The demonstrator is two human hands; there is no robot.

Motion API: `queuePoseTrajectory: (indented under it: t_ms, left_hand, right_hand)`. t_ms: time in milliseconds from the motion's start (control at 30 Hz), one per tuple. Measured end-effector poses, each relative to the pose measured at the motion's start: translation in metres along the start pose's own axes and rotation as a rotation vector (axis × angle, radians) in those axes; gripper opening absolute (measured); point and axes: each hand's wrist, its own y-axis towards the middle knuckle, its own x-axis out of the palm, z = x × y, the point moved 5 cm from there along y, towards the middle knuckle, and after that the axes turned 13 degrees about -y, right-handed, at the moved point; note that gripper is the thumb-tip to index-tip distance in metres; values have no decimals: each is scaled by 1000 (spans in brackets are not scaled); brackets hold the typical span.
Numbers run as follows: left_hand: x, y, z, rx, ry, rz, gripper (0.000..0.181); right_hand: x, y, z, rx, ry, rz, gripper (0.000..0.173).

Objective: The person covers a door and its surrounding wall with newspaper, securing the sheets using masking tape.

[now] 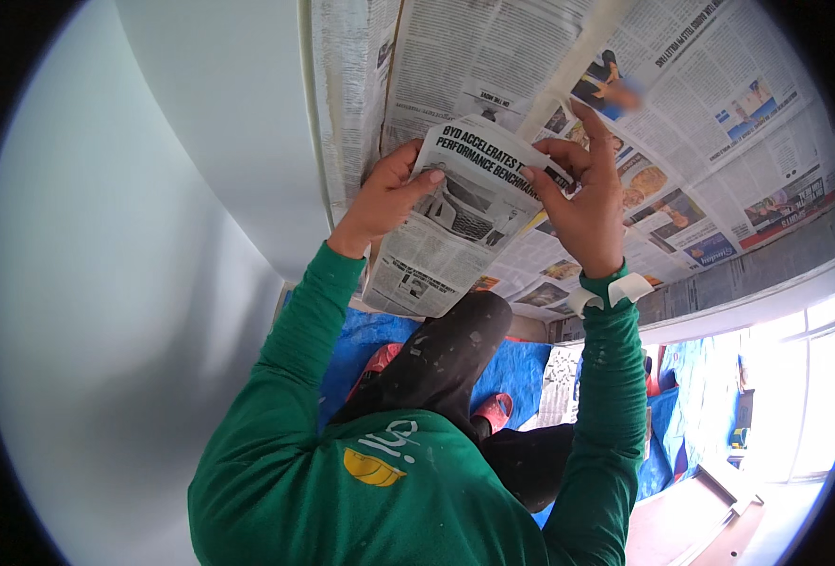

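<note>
A strip of newspaper [452, 205] with a printed picture of a car hangs between my two hands. My left hand [392, 191] pinches its left edge, thumb on the front. At its upper right corner, my right hand [587, 191] grips the paper between thumb and fingers, with the index finger raised. A pale strip of tape [548, 106] runs close to that raised fingertip; whether they touch I cannot tell. Short pieces of white tape [629, 289] cling to my right sleeve at the wrist. Behind the strip is a surface covered in newspaper sheets [481, 56].
A smooth pale wall [106, 283] stands close on my left. Blue tarpaulin [523, 375] covers the floor under my legs and red slippers [493, 412]. Grey boards [728, 265] edge the papered surface. At lower right are a bright window [813, 396] and a pale panel [686, 516].
</note>
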Motion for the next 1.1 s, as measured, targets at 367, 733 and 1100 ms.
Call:
queuePoseTrajectory:
  t_ms: [367, 733, 1100]
  left_hand:
    - [40, -81, -40, 611, 1006, 207, 55]
    - [50, -91, -72, 482, 1137, 145, 63]
    - [-21, -67, -109, 555, 1343, 19, 78]
  right_hand:
    - [44, -6, -5, -139, -273, 293, 70]
    - [69, -14, 7, -275, -376, 391, 66]
    - [95, -30, 18, -392, -396, 421, 57]
